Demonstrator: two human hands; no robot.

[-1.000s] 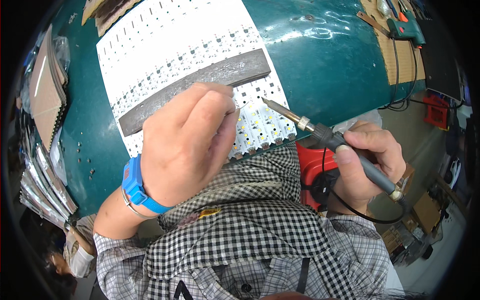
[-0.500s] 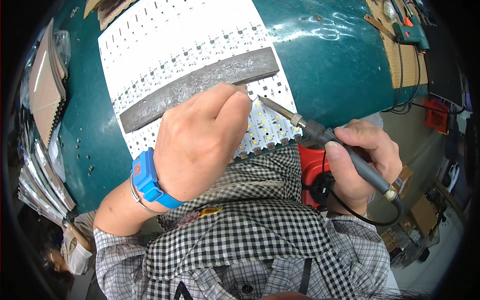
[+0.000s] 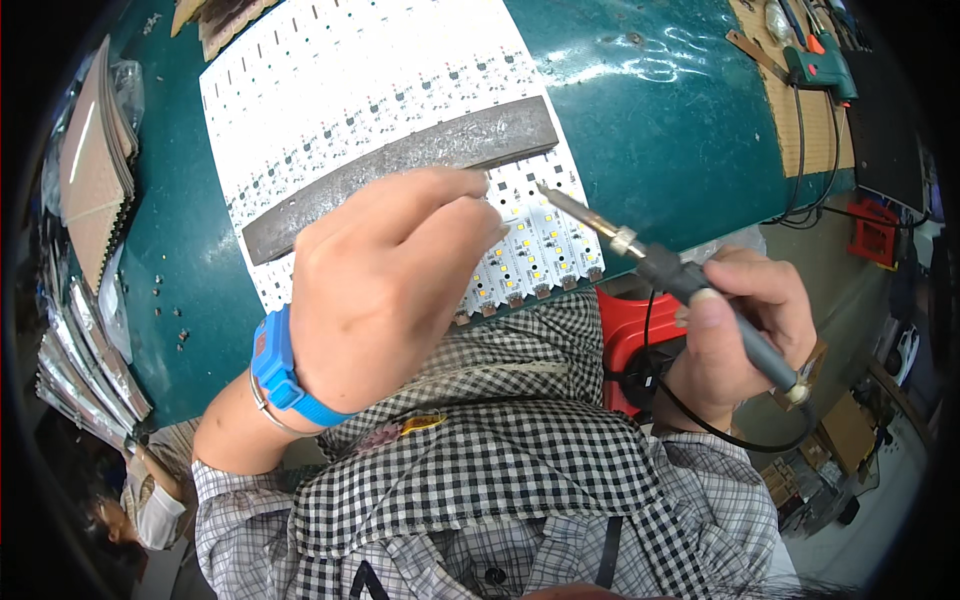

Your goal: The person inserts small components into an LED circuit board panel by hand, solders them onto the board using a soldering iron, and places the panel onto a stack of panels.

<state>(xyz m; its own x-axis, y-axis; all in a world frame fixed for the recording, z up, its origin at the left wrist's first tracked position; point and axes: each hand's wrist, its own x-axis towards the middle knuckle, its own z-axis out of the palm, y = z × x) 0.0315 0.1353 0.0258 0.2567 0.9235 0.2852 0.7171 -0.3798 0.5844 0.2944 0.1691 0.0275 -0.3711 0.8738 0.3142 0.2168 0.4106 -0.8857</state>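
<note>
A white circuit board panel with rows of small parts and yellow LEDs lies on the green table. Across it rests a long dark metal bar. My right hand grips a soldering iron by its grey handle, the tip pointing at the panel's right side; whether it touches cannot be made out. My left hand, with a blue wrist strap, is over the near part of the panel, just below the bar. Its fingers are curled and pinched together; what they hold, if anything, is hidden.
A green glue gun and tools lie on cardboard at the far right. Stacked boards and silvery strips stand at the left. A red stool is below the table edge. Another person sits at lower left.
The soldering iron has moved right, away from my left fingertips. My left hand has shifted slightly left and its pinched fingertips now show more.
</note>
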